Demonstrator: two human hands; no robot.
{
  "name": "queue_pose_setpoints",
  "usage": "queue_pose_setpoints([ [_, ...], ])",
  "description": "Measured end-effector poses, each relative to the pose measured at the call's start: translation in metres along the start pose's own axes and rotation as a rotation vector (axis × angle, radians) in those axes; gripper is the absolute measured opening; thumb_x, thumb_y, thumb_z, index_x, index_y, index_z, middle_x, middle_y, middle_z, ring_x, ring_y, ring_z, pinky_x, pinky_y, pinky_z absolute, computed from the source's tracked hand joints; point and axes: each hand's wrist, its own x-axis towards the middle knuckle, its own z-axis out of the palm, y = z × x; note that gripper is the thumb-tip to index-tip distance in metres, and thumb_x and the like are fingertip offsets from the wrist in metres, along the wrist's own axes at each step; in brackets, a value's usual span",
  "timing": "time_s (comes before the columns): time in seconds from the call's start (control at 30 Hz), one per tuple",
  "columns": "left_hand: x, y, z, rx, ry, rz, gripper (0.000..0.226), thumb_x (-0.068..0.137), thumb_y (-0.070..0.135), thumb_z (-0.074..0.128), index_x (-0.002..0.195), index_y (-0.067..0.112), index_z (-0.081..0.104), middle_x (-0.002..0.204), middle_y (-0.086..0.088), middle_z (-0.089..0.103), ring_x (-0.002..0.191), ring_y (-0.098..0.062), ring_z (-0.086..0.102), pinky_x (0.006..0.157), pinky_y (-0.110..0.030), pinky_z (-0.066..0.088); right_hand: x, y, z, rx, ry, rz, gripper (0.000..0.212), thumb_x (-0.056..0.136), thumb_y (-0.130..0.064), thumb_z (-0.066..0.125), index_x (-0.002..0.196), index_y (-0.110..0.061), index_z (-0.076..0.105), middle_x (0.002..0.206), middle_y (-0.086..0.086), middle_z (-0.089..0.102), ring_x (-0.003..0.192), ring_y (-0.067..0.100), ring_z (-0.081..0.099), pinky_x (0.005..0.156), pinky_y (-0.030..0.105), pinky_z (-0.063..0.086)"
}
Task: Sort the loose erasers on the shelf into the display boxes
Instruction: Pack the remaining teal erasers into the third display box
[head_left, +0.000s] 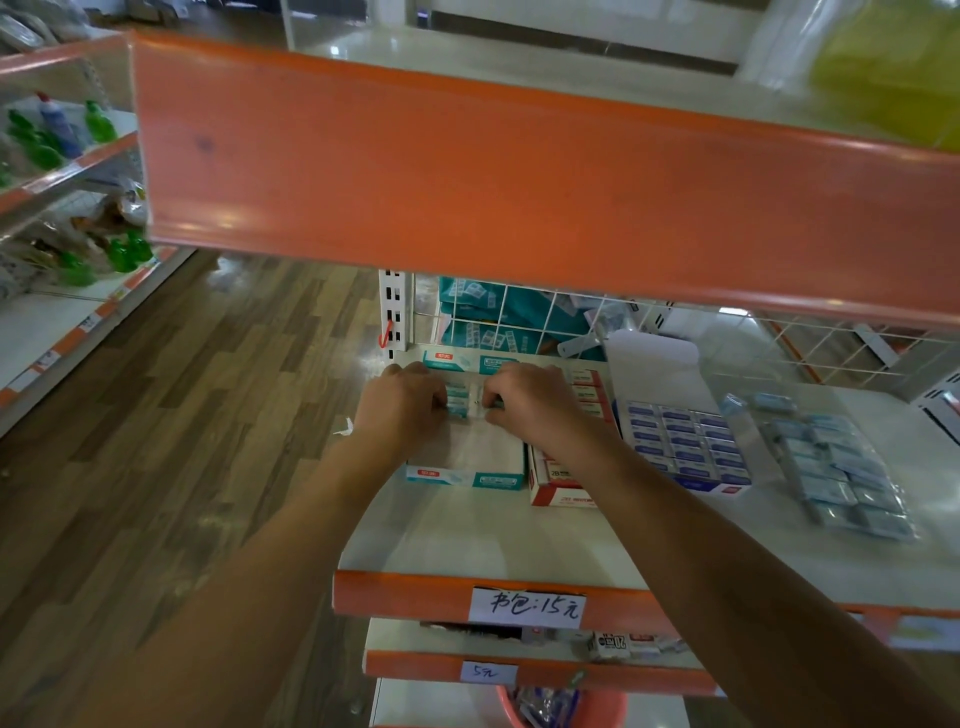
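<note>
A teal-and-white display box (465, 475) stands at the shelf's left end, its near half bare inside. At its far half both hands meet over a row of teal-wrapped erasers (458, 400). My left hand (402, 402) has its fingers curled onto the erasers from the left. My right hand (524, 400) pinches a small eraser at the row's right side. Beside it stands a red-and-white box (561, 491), partly hidden by my right forearm. Further right is a blue box full of blue-label erasers (685, 444). A clear bag of loose wrapped erasers (836, 467) lies at the right.
An orange upper shelf edge (519, 182) hangs close above and hides the back of the shelf (493, 535). A white wire grid (519, 317) with teal packs stands behind the boxes. Lower shelves carry price labels (527, 605). Wooden floor and another rack with green bottles (98, 122) lie left.
</note>
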Motion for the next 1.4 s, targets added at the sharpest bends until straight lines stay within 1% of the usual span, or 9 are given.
queue_pose_setpoints([
  [0.17,-0.002,0.01,-0.013,0.137,-0.114,-0.004,0.027,0.094,0.036,0.049,0.114,0.025,0.063,0.122,0.0,0.055,0.108,-0.021,0.046,0.086,-0.033,0.046,-0.005,0.007,-0.009,0.046,0.011,-0.071,0.02,0.09,-0.031,0.06,0.105,-0.02,0.067,0.104,-0.002,0.064,0.092,0.015,0.056,0.082,0.034,0.047],
  [0.23,-0.004,0.018,-0.016,0.174,-0.055,0.011,0.031,0.094,0.037,0.049,0.119,0.023,0.06,0.123,-0.001,0.055,0.112,-0.023,0.046,0.09,-0.036,0.047,-0.011,0.018,-0.022,0.099,0.04,-0.067,0.025,0.091,-0.029,0.059,0.114,-0.019,0.064,0.112,-0.002,0.062,0.101,0.015,0.056,0.082,0.03,0.045],
  [0.3,-0.004,0.033,-0.017,0.152,0.019,0.052,0.029,0.094,0.035,0.05,0.118,0.022,0.06,0.121,-0.002,0.056,0.113,-0.023,0.048,0.093,-0.037,0.046,-0.021,0.031,-0.032,0.105,0.089,-0.032,0.029,0.092,-0.029,0.057,0.119,-0.019,0.061,0.117,-0.001,0.062,0.106,0.016,0.055,0.087,0.033,0.047],
  [0.47,0.006,0.084,-0.015,0.021,0.077,0.122,0.025,0.093,0.033,0.051,0.114,0.023,0.06,0.116,0.0,0.054,0.111,-0.019,0.046,0.091,-0.035,0.041,-0.059,0.061,-0.034,0.033,0.156,0.09,0.035,0.094,-0.032,0.053,0.128,-0.022,0.052,0.126,0.0,0.058,0.114,0.019,0.053,0.095,0.038,0.043],
  [0.7,0.018,0.179,0.008,0.047,-0.004,0.261,0.023,0.095,0.032,0.047,0.112,0.022,0.058,0.117,-0.001,0.053,0.114,-0.022,0.046,0.095,-0.039,0.045,-0.13,0.123,-0.04,0.032,0.168,0.271,0.042,0.094,-0.032,0.051,0.135,-0.023,0.049,0.131,0.003,0.055,0.116,0.023,0.053,0.094,0.04,0.044],
  [0.93,0.018,0.272,0.031,0.011,-0.011,0.451,0.023,0.094,0.029,0.049,0.107,0.018,0.066,0.107,-0.002,0.063,0.099,-0.02,0.054,0.09,-0.037,0.049,-0.2,0.187,-0.05,0.029,0.178,0.468,0.042,0.096,-0.036,0.048,0.137,-0.026,0.046,0.14,0.0,0.049,0.127,0.022,0.045,0.104,0.04,0.038],
  [1.07,0.017,0.315,0.043,-0.055,-0.034,0.525,0.021,0.091,0.026,0.05,0.1,0.017,0.066,0.103,-0.004,0.061,0.1,-0.023,0.052,0.084,-0.037,0.046,-0.238,0.218,-0.05,0.044,0.243,0.504,0.038,0.091,-0.031,0.058,0.127,-0.019,0.058,0.125,0.008,0.06,0.112,0.03,0.056,0.089,0.043,0.048],
  [1.2,0.014,0.347,0.054,-0.072,-0.08,0.566,0.022,0.091,0.025,0.049,0.099,0.016,0.067,0.106,-0.006,0.063,0.106,-0.026,0.051,0.086,-0.036,0.045,-0.265,0.241,-0.047,0.033,0.254,0.555,0.032,0.089,-0.029,0.06,0.117,-0.015,0.064,0.114,0.009,0.063,0.102,0.031,0.059,0.078,0.04,0.05],
  [1.4,0.013,0.378,0.073,-0.035,-0.196,0.601,0.027,0.093,0.03,0.05,0.112,0.017,0.065,0.117,-0.004,0.059,0.115,-0.023,0.047,0.093,-0.035,0.04,-0.288,0.264,-0.035,0.066,0.182,0.607,0.033,0.091,-0.03,0.058,0.121,-0.016,0.063,0.121,0.008,0.06,0.107,0.031,0.056,0.081,0.04,0.048],
])
